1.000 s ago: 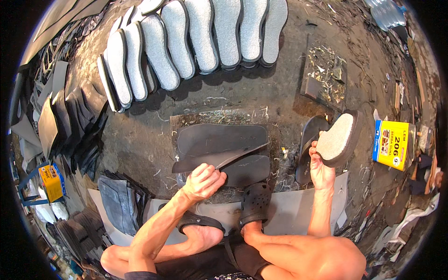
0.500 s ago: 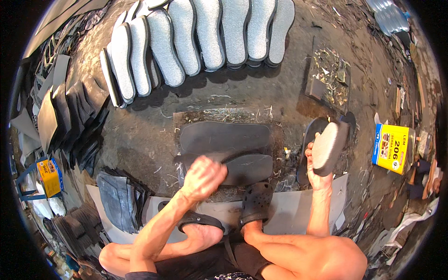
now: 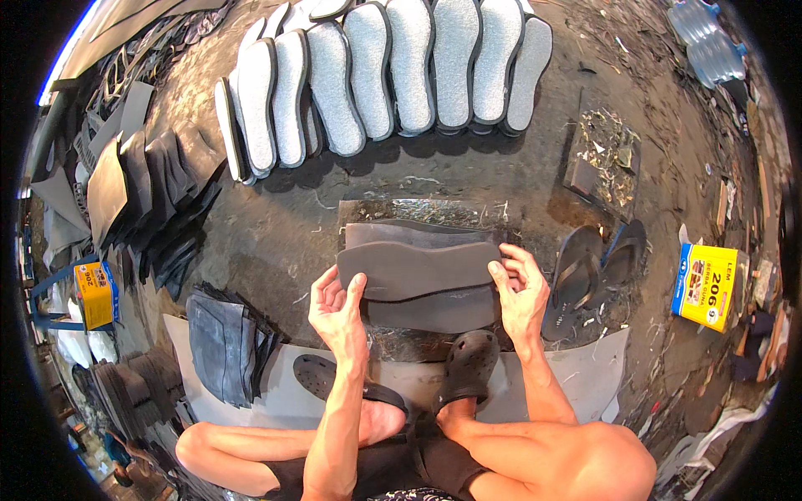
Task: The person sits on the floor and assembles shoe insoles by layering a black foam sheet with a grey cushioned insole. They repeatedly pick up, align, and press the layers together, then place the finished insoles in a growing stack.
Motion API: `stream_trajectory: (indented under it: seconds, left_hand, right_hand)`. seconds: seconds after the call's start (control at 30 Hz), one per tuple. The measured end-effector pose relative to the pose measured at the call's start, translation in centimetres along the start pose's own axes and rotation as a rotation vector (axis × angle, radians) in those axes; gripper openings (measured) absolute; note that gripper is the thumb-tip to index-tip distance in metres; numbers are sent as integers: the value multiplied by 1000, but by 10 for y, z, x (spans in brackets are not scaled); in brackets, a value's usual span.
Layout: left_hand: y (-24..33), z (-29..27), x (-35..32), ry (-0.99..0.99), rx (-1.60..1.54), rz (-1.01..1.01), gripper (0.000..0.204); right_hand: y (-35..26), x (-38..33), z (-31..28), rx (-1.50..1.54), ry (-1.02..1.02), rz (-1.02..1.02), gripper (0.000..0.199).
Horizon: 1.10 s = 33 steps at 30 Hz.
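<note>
A dark grey shoe sole is held level between my two hands, its smooth dark face up. My left hand pinches its left end, thumb on top. At the other end, my right hand grips the edge between thumb and fingers. Under and behind the sole lies a dark rubber sheet on a worn work board. Nearer to me, another dark sole-shaped piece lies partly covered by the held sole.
White-topped soles stand in a row at the back. A pair of flip-flops lies right of the board, below a scrap-covered block. Yellow container at far right. Dark sheets are stacked at left. My clogs border the board.
My right hand has come inward from beside the flip-flops, where it held a dark-edged piece with a pale face. My left hand has left the board's pieces; both hands now hold the sole.
</note>
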<state>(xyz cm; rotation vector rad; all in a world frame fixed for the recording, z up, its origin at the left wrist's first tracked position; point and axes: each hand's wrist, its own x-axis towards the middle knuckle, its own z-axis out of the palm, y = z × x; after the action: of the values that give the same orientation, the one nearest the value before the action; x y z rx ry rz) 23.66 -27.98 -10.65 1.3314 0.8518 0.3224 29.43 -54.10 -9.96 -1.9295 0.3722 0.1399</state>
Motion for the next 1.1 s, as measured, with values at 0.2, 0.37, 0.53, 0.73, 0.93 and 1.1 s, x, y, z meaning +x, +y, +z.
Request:
stream_trajectory:
  seconds: [0.2,0.37,0.53,0.73,0.93,1.1]
  left_hand:
    - [-5,-7,23,-94,20,-19,57]
    - [-6,-7,23,-88,160,-40,51]
    - [-10,-10,26,-114,160,-36,56]
    - [-12,-8,27,-105,175,-10,50]
    - [-11,-4,28,-67,340,69,50]
    - [23,3,38,-89,743,-12,41]
  right_hand:
    - [0,9,4,58,-8,-10,42]
    - [14,9,3,98,-8,19,42]
    - [14,9,4,89,-3,25,45]
    - [15,11,5,74,2,37,45]
    - [10,16,4,-79,-4,1,44]
    - [-15,36,-14,-488,-173,27,50]
